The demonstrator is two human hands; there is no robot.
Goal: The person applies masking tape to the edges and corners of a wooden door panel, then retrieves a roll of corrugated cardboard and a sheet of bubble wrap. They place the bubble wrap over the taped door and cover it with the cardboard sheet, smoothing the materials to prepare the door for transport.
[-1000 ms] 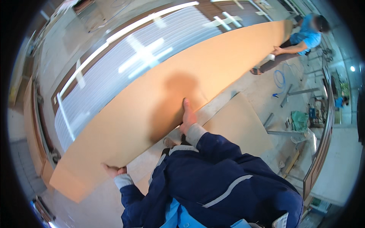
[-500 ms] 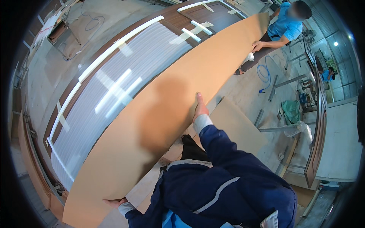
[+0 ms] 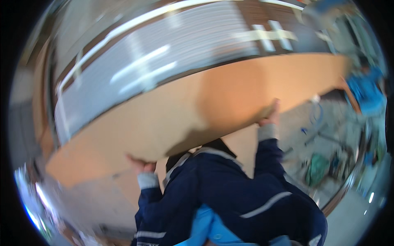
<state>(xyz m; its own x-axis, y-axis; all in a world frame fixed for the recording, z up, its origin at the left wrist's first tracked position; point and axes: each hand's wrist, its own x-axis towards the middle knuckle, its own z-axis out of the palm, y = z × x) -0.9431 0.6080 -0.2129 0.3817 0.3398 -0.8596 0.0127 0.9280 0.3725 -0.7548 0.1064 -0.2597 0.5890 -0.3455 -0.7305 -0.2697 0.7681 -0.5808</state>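
A long brown cardboard sheet [image 3: 164, 110] stretches from the lower left to the far right in front of me. My left hand [image 3: 141, 165] grips its near edge toward the left end, thumb on top. Farther right along that edge, my right hand [image 3: 269, 115] is closed on it with the thumb up; the fingers underneath are hidden. A co-worker in a blue shirt [image 3: 366, 91] has a hand at the right end. Beyond the far edge lies a dark brown panel [image 3: 262, 12] partly covered by white ribbed foam wrap [image 3: 197, 37]. Motion blurs the picture.
White strips [image 3: 262, 37] and tape are on the brown panel. To the right on the floor are a green bag [image 3: 317, 169], a blue hose [image 3: 315, 112] and metal bars. Another flat brown sheet [image 3: 242, 143] lies under the held one. Long boards lean at the left.
My view has swung, so the sheet now lies more level across it. Both hands keep their hold on its edge. The co-worker now appears lower, at the right rim.
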